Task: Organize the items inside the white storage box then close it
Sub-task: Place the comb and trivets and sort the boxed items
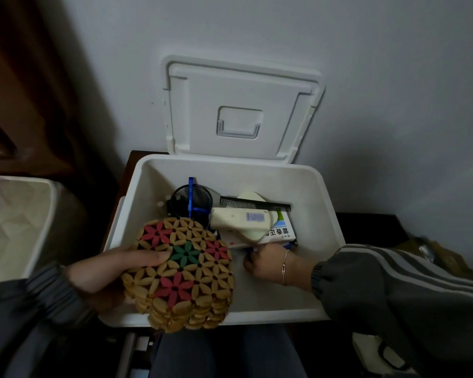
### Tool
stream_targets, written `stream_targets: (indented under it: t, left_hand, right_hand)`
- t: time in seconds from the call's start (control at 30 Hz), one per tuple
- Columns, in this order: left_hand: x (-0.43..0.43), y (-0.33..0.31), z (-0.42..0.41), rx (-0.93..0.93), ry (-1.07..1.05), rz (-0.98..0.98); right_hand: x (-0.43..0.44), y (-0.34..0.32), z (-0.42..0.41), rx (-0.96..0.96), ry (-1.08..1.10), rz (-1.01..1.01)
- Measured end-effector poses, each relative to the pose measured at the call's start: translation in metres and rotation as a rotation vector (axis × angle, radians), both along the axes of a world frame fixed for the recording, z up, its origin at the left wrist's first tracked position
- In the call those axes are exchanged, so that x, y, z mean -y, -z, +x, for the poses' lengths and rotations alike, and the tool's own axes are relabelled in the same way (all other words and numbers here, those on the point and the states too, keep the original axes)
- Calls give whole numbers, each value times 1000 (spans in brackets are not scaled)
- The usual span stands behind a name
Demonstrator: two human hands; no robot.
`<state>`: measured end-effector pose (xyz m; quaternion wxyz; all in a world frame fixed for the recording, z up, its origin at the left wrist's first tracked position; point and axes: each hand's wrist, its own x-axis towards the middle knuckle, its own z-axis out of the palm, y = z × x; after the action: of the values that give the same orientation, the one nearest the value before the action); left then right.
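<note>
Head view: left hand [107, 271] is gripping stacked beaded mats [186, 279], likely clearing room; right hand [265, 264] is reaching into white storage box [325, 214], grasp unclear.

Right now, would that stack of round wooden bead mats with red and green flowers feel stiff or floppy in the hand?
Probably fairly stiff: the stack of round wooden bead mats juts past the left hand without drooping. Likely light, since one hand's grip carries it. The layers might slide apart; their lower edges look fanned.
</note>
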<state>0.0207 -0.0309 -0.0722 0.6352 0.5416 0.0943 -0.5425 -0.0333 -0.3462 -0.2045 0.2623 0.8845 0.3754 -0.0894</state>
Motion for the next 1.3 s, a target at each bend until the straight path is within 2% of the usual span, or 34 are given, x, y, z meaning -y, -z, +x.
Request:
stream_targets:
  t: [0.17,0.47,0.73,0.93,1.1,1.17,1.3]
  left_hand:
    - [-5,3,3,7,6,-1]
    - [-2,0,-3,46,60,-69]
    - [22,3,-9,-7,101,-16]
    - [25,8,-8,-7,103,36]
    - [25,10,-7,2,101,51]
    - [25,9,-7,8,103,51]
    - [25,9,-7,-4,96,69]
  right_hand:
    - [-8,-6,1,72,5,-29]
    - [0,-43,7,239,100,98]
    - [21,-62,23,391,184,148]
    - [22,-57,33,382,412,181]
    - [20,-57,41,283,577,192]
    - [23,-55,46,188,656,199]
    - [26,-63,56,153,660,212]
